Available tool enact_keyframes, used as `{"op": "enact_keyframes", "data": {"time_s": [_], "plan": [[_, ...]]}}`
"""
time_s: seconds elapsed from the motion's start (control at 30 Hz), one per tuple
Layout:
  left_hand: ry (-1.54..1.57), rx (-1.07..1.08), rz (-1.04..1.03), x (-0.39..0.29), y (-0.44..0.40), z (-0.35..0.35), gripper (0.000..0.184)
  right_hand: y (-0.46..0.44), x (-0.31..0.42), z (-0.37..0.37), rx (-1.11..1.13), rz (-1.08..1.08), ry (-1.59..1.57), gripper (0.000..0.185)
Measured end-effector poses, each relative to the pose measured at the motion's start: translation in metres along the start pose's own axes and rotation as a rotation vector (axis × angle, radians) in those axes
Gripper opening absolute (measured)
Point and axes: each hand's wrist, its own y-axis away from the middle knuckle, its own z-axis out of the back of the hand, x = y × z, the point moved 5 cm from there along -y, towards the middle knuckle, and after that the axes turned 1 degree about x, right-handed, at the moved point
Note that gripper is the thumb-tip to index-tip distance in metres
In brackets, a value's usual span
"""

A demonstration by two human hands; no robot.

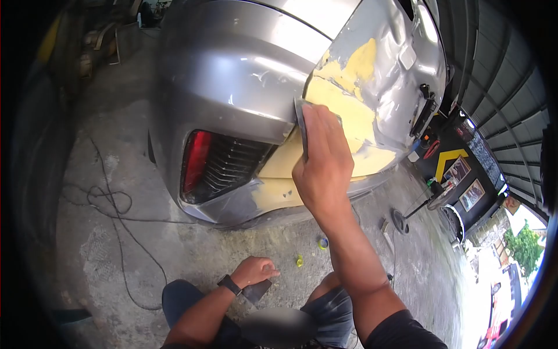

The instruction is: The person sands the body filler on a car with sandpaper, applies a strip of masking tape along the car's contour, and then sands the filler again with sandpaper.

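My right fingers (318,128) are closed around a thin, flat, dark-grey pad (303,136), its straight edge showing past my knuckles. The pad is against the rear corner of the car (232,75), at the seam where smooth, glossy silver-grey metal meets matt yellow filler (335,100). The filler spreads in a broad, chalky sheet, ragged at its upper edge, over a dulled panel. Below and to the left of the pad sits a black vent (235,168) of slanted ribs, with a glossy red lens (197,160) at its outer end.

My left fingers (266,270) are bent low over my lap, just beside a dark, flat, square-cornered sheet (257,291); I cannot tell whether they grip it. A black watch (231,284) circles that wrist. On the rough, stained concrete floor (197,250) lie a looping thin cable (120,218) and a small yellow-green ring (299,261).
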Motion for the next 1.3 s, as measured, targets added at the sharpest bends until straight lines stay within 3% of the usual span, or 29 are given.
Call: {"op": "enact_keyframes", "data": {"time_s": [0.07, 0.2, 0.27, 0.5, 0.8, 1.3], "plan": [[-0.026, 0.027, 0.073, -0.002, 0.0, 0.0, 0.041, -0.001, 0.001, 0.003, 0.018, -0.012, 0.029, 0.06], [0.0, -0.039, -0.007, -0.001, -0.001, 0.003, 0.041, 0.002, 0.002, 0.004, 0.038, -0.034, 0.052, 0.056], [0.002, 0.049, 0.09, -0.002, 0.002, 0.003, 0.042, -0.004, 0.004, 0.004, 0.043, -0.048, 0.043, 0.055], [-0.003, 0.011, 0.012, 0.001, 0.002, -0.003, 0.042, -0.003, 0.004, 0.005, 0.029, -0.036, 0.033, 0.054], [-0.007, 0.018, 0.082, -0.002, 0.004, -0.002, 0.043, -0.008, 0.005, 0.005, 0.058, -0.022, 0.092, 0.048], [-0.019, 0.054, 0.075, 0.0, 0.002, -0.008, 0.042, -0.003, 0.007, 0.011, 0.072, -0.064, 0.079, 0.053]]}}
